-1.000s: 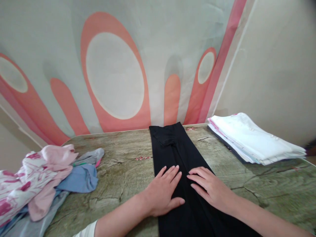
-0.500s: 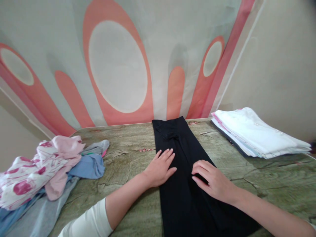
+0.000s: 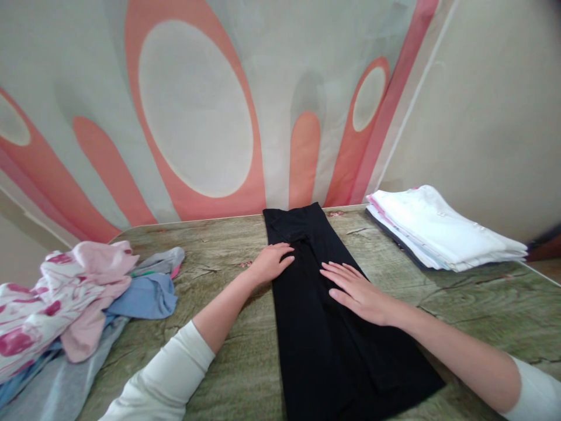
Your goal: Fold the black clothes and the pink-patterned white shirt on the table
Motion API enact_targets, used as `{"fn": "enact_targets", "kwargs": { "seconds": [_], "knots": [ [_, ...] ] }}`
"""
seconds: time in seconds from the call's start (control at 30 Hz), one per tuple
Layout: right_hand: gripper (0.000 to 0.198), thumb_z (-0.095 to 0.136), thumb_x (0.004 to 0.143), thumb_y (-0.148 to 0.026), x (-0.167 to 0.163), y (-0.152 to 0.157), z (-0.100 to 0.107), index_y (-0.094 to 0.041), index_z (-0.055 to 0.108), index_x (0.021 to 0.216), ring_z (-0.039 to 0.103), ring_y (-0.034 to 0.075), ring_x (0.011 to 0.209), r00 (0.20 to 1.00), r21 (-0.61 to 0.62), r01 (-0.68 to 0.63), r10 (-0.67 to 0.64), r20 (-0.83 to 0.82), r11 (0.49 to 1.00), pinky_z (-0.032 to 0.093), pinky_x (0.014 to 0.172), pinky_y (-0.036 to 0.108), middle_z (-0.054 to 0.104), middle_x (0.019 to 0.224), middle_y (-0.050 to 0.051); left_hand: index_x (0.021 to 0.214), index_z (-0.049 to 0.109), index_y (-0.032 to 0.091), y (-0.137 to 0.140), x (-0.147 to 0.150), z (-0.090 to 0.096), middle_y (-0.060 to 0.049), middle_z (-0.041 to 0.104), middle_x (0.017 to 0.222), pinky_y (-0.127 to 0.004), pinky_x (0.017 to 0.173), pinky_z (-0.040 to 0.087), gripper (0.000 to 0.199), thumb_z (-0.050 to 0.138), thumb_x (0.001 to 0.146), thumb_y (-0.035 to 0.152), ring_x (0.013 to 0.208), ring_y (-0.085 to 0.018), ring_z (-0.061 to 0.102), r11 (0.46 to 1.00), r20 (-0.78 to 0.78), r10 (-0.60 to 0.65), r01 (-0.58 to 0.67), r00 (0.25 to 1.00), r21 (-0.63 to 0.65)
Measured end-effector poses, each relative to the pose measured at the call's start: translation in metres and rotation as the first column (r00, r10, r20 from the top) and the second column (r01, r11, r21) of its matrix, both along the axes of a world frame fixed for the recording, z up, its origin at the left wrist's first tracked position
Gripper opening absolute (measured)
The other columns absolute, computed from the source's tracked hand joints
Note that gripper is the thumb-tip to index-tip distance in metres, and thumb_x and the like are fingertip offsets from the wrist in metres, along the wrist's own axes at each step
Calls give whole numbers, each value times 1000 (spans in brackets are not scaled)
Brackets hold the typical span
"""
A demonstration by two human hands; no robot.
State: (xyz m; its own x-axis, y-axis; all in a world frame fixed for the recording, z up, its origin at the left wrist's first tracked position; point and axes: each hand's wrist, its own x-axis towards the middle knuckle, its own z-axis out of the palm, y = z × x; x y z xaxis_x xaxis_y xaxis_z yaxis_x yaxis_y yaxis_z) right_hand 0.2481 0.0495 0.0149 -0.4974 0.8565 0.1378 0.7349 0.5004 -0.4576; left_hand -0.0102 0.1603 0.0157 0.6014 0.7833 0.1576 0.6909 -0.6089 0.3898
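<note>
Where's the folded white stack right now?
In the head view, the folded white stack sits at the table's far right corner by the wall, right of the black garment.

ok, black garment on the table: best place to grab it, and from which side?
Probably the far end of the black garment, pinched at both corners from the wall side. It lies flat as a long strip, so only the edges offer purchase. Both the left hand and the right hand press it flat mid-strip.

Trousers (image 3: 333, 327) lie mid-table (image 3: 482, 316), loose clothes (image 3: 65, 304) left, folded stack (image 3: 442, 234) right.
</note>
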Motion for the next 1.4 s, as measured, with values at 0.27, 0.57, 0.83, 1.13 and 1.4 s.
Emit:
{"fn": "enact_targets", "kwargs": {
  "seconds": [0.27,0.57,0.83,1.13,1.4],
  "knots": [
    [35,52,84,-33,40,136,-2,-11,55,110,60,22,97,795,-131,522,-536,-284,843,46,86,36,62,108,14,113,50,11,78,-20,-4,-15,60,106,-32,81,49,43,66,73,13,92,-20,61,700,518,713,-513,472,-497],
    [26,64,73,-32,8,233,-22,-13,61,90,61,26,93,769,-95,609,-615,-175,788,41,87,40,67,90,11,124,43,10,123,-4,-5,-3,62,69,-28,59,50,65,72,67,14,59,-15,60,738,464,663,-411,588,-535],
    [41,57,79,-26,2,274,-37,-11,44,115,54,28,104,705,-40,679,-666,-244,733,38,91,42,59,109,17,102,60,17,160,-2,-21,-6,62,100,-33,91,39,29,61,73,12,96,-19,56,856,482,504,-490,717,-166],
    [43,52,81,-25,-4,280,-42,-15,40,121,54,21,105,664,-110,633,-611,-431,766,43,89,34,54,116,14,137,25,10,175,-6,-35,-15,49,128,-31,100,34,63,53,81,14,119,-20,46,900,510,417,-421,752,-115],
    [56,63,72,-26,34,199,-50,-12,41,121,60,17,78,776,-183,394,-433,-458,901,50,74,35,59,99,10,124,41,12,80,-1,-12,-17,39,134,-45,106,23,51,57,77,19,128,-29,31,909,184,321,-356,929,217]
  ]
}}
